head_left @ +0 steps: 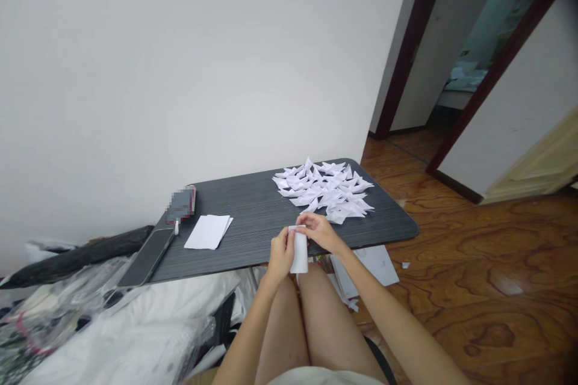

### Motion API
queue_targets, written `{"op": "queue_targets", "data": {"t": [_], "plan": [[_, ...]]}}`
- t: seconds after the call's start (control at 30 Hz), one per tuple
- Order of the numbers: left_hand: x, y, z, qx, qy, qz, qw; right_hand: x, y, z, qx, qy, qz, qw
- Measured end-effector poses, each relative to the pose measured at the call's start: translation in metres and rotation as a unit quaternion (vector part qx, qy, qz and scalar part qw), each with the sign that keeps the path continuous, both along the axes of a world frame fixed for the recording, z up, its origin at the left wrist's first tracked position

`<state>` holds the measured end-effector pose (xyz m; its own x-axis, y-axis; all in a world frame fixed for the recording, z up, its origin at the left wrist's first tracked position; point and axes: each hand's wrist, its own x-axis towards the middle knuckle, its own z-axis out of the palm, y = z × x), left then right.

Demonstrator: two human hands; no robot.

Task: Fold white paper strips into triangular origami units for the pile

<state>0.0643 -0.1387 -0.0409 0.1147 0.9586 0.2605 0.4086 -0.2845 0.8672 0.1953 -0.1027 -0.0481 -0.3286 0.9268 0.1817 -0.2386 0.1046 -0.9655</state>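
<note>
A folded strip of white paper (pixel 299 254) is held upright over the table's front edge, above the lap. My left hand (pixel 282 252) grips its left side near the top. At the upper edge, my right hand (pixel 320 231) pinches the paper with thumb and fingers. Just beyond the hands, many folded paper boats (pixel 327 186) lie crowded together at the table's right end. A small stack of white paper sheets (pixel 208 232) lies to the left of my hands, its sheets slightly fanned.
The dark table (pixel 253 210) stands against a white wall. On its left lie a phone (pixel 148 257) and a dark box-like item, partly pixelated (pixel 181 204). Plastic-wrapped goods (pixel 149 337) pile up at lower left. White papers (pixel 372 264) lie below the table on the wooden floor (pixel 474 289).
</note>
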Motion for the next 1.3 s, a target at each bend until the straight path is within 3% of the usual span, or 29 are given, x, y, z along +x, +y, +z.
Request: {"op": "queue_targets", "data": {"t": [0.27, 0.37, 0.5, 0.73, 1.0, 1.13, 1.3], "plan": [[-0.001, 0.005, -0.006, -0.010, -0.018, 0.016, 1.000, 0.001, 0.002, -0.001, 0.003, -0.048, -0.033, 0.998], [-0.004, 0.011, -0.003, 0.018, 0.024, 0.044, 0.999, -0.001, 0.005, -0.006, -0.007, -0.066, -0.055, 0.996], [-0.008, 0.020, 0.007, 0.036, 0.071, 0.030, 0.996, -0.008, 0.007, -0.008, -0.022, -0.041, -0.109, 0.993], [-0.012, 0.027, 0.015, 0.049, 0.064, 0.043, 0.996, -0.014, 0.005, -0.001, 0.004, -0.128, -0.074, 0.989], [-0.022, 0.042, 0.013, 0.062, 0.040, 0.102, 0.992, -0.016, -0.006, 0.001, 0.063, -0.212, 0.025, 0.975], [-0.034, 0.050, 0.025, 0.077, 0.003, 0.173, 0.982, -0.010, -0.017, 0.007, 0.107, -0.266, 0.097, 0.953], [-0.038, 0.047, 0.032, 0.096, 0.005, 0.198, 0.975, -0.013, -0.011, 0.011, 0.063, -0.185, 0.014, 0.981]]}}
